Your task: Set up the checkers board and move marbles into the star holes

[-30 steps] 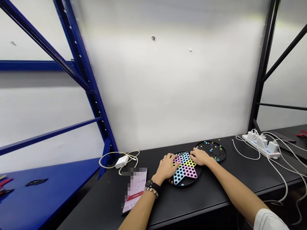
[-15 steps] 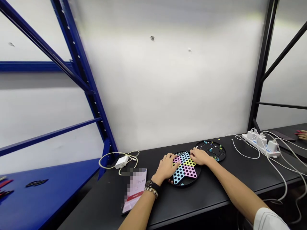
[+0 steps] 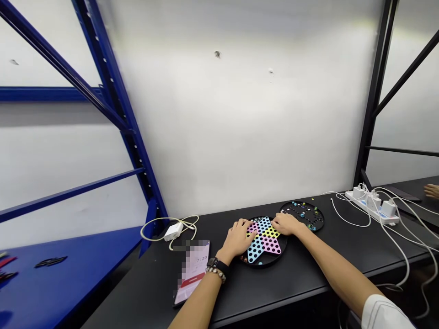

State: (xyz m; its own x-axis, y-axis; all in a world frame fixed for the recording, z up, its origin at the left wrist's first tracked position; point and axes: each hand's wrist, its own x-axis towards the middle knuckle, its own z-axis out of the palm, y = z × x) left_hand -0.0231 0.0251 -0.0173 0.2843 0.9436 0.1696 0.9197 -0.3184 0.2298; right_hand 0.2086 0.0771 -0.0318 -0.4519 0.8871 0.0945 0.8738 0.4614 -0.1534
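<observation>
A star-shaped Chinese checkers board [image 3: 255,250], with blue, pink and yellow points full of black holes, sits in a round black tray [image 3: 270,263]. My left hand [image 3: 238,236] is closed on its upper left side, the thumb over the pink point. On the upper right side my right hand [image 3: 286,224] has its curled fingers and thumb closed at a yellow point. Marbles show in the tray around the star's edges. What lies under my fingertips is hidden.
Behind my right hand lies a second round black tray [image 3: 318,224] with scattered marbles. A phone [image 3: 196,274] and a white charger [image 3: 173,231] with its cable are at left. A white power strip [image 3: 373,208] with trailing cords stands at right. Another person's hand [image 3: 431,190] shows at the far right edge.
My hands and the board stay almost in the same place. The other person's hand at far right has shifted, and the view has moved slightly.
</observation>
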